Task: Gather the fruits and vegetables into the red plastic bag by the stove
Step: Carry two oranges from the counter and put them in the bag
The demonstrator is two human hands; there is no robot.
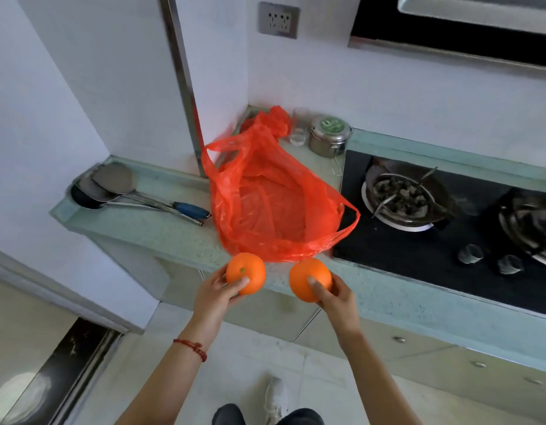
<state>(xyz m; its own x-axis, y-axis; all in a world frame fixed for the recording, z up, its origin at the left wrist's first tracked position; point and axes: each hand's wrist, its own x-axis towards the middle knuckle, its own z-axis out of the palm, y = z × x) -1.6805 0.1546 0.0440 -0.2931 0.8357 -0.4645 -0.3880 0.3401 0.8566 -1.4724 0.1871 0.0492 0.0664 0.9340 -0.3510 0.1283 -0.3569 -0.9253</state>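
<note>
The red plastic bag [271, 194] lies open on the pale green counter [161, 231], just left of the stove [419, 240]. Its mouth faces me and its inside looks empty. My left hand [216, 299] grips an orange [246, 273] with a green stem spot, held at the counter's front edge just below the bag. My right hand [339, 299] grips a second orange [308, 279] beside it, about a hand's width to the right. Both oranges are outside the bag.
A ladle and spatula with a blue handle [136, 194] lie on the counter left of the bag. A steel lidded pot [328, 136] and a glass [299, 127] stand behind it. Two gas burners [400, 197] sit in the black stove top.
</note>
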